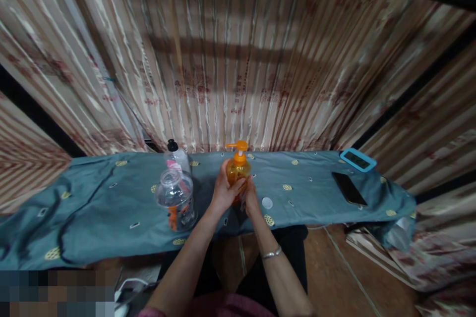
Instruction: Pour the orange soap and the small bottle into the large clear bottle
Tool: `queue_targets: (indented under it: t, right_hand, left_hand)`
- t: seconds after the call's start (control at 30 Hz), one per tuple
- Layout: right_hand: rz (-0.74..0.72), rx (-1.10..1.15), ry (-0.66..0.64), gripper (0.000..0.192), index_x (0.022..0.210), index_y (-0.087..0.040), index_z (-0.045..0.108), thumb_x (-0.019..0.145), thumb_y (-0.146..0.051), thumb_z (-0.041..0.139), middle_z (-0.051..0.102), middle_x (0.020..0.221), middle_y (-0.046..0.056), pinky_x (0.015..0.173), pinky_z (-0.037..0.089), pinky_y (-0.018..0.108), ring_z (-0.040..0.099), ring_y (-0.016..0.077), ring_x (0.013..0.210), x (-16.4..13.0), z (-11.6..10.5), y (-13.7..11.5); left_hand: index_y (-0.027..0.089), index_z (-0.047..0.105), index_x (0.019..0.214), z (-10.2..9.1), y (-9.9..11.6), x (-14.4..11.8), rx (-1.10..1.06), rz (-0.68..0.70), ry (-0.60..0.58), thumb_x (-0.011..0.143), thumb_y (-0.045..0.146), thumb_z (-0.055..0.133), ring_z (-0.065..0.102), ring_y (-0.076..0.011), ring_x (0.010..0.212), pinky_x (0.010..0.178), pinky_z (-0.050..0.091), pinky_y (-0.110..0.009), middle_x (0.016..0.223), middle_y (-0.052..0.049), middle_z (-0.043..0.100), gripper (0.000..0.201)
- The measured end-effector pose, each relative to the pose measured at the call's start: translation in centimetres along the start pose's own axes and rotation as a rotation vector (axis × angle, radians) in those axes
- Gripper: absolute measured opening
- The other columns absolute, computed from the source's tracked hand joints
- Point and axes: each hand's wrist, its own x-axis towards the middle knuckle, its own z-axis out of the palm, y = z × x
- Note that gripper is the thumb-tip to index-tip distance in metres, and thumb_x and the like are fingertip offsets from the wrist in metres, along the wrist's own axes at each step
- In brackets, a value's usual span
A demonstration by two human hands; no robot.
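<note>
An amber see-through pump bottle (238, 173) with an orange pump head stands upright in the middle of the cloth-covered surface. My left hand (224, 189) wraps round its left side, the thumb across the front. Low on the right side, my right hand (251, 197) presses closed fingers against the bottle. A small greyish patch shows under those fingers, too unclear to name. To the left is a clear plastic jar (174, 198) without a lid, orange marks on its side. Behind it stands a clear bottle (180, 158) with a black cap and a pink label.
A white disc (267, 202) lies just right of my right hand. Farther right are a black phone (348, 188) and a blue-framed digital clock (357, 159). Green patterned cloth (122, 193) covers the surface. Striped curtains (230, 59) hang close behind and at both sides.
</note>
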Motion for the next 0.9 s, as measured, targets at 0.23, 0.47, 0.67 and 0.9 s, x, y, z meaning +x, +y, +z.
queue_targets:
  t: [0.23, 0.47, 0.67, 0.9]
  right_hand:
    - [-0.185, 0.127, -0.024, 0.058, 0.132, -0.017, 0.050, 0.093, -0.058, 0.034, 0.056, 0.139, 0.009, 0.110, 0.039, 0.036, 0.049, 0.0197, 0.131, -1.0, 1.2, -8.4]
    - [-0.232, -0.076, -0.013, 0.042, 0.123, -0.019, 0.058, 0.089, -0.043, 0.052, 0.069, 0.116, 0.008, 0.094, 0.048, 0.039, 0.064, 0.0244, 0.106, -0.9, 0.1, -8.7]
    - [-0.241, -0.195, -0.112, 0.042, 0.115, -0.020, 0.058, 0.093, -0.051, 0.041, 0.067, 0.117, 0.010, 0.087, 0.051, 0.038, 0.064, 0.0243, 0.099, 0.7, 0.6, -7.9]
    - [-0.311, -0.271, -0.006, 0.049, 0.132, -0.018, 0.043, 0.095, -0.049, 0.036, 0.057, 0.127, 0.015, 0.104, 0.040, 0.045, 0.054, 0.0259, 0.118, -1.8, 2.4, -7.1]
  left_hand:
    - [0.018, 0.027, 0.142, 0.4, -0.5, -0.6, 0.014, 0.020, 0.047, 0.078, 0.032, 0.064, 0.047, -0.0307, 0.134, 0.113, 0.036, -0.051, 0.143, -0.020, 0.047, 0.075]
    - [0.021, 0.016, 0.151, 0.2, -0.7, -3.0, -0.015, 0.008, -0.012, 0.081, 0.023, 0.058, 0.029, -0.0288, 0.146, 0.119, 0.027, -0.050, 0.158, -0.016, 0.026, 0.082]
    - [0.026, 0.032, 0.146, -1.3, -0.4, -2.7, 0.013, -0.010, 0.020, 0.078, 0.023, 0.061, 0.041, -0.0276, 0.139, 0.116, 0.034, -0.046, 0.147, -0.010, 0.047, 0.073]
    - [0.023, 0.039, 0.142, -2.1, -1.0, -2.2, 0.090, 0.043, 0.005, 0.070, 0.017, 0.060, 0.048, -0.0292, 0.127, 0.109, 0.040, -0.049, 0.136, -0.012, 0.051, 0.075]
